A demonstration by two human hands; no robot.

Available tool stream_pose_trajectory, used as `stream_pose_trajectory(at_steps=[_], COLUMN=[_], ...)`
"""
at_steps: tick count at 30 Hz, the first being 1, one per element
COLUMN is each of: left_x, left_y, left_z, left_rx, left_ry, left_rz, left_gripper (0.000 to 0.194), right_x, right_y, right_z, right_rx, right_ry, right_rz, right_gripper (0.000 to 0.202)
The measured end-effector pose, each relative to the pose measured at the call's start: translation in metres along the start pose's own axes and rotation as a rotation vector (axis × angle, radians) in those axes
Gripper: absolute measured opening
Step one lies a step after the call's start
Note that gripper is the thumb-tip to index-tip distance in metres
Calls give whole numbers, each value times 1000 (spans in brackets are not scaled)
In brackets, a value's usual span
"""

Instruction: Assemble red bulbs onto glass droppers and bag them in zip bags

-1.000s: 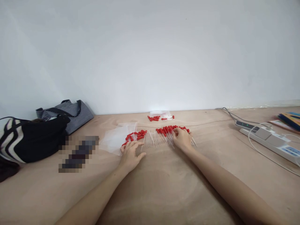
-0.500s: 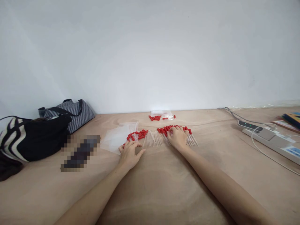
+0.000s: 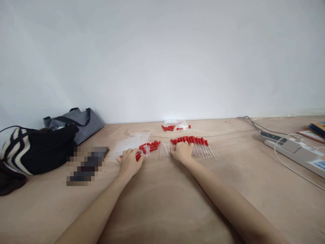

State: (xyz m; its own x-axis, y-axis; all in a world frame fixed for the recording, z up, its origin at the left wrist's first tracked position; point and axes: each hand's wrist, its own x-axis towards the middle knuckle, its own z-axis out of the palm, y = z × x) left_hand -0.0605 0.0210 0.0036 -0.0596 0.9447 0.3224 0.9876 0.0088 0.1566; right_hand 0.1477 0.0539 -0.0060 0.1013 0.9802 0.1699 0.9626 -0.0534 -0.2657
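The left hand [image 3: 130,163], just left of centre, has its fingers bent; a red bulb [image 3: 137,157] shows by its thumb, but I cannot tell whether it is pinched. The right hand [image 3: 183,151], right of centre, curls over the left end of a row of red-topped tubes [image 3: 203,148]; its fingertips are hidden, so its grip is unclear. Between the hands lie bare clear tubes [image 3: 164,151] and loose red bulbs [image 3: 153,145], with clear bags [image 3: 130,142] behind the left hand. At the right edge, a power strip's [image 3: 302,156] blue-and-white label [image 3: 321,164] is too small to read.
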Motion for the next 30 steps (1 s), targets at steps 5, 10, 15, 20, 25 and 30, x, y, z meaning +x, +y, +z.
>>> stream_pose_trajectory(at_steps=[5, 10, 15, 20, 25, 30], left_x=[1, 3, 1, -2, -1, -1], left_y=[-1, -3, -5, -7, -7, -4], left_z=[1, -1, -7, -10, -7, -6], left_rx=[44, 84, 110, 115, 72, 30], left_ry=[-15, -55, -130, -230, -210, -171], left_rz=[-19, -19, -42, -38, 11, 63], left_gripper=[19, 18, 31, 29, 15, 8], right_x=[6, -1, -25, -57, -79, -82], right_y=[-4, 3, 30, 70, 97, 99], right_z=[0, -5, -5, -3, -7, -8], right_rx=[6, 37, 134, 191, 211, 205], right_ry=[-50, -36, 185, 307, 285, 286], right_rz=[60, 12, -170, -381, -449, -449], right_gripper=[24, 23, 20, 20, 23, 21])
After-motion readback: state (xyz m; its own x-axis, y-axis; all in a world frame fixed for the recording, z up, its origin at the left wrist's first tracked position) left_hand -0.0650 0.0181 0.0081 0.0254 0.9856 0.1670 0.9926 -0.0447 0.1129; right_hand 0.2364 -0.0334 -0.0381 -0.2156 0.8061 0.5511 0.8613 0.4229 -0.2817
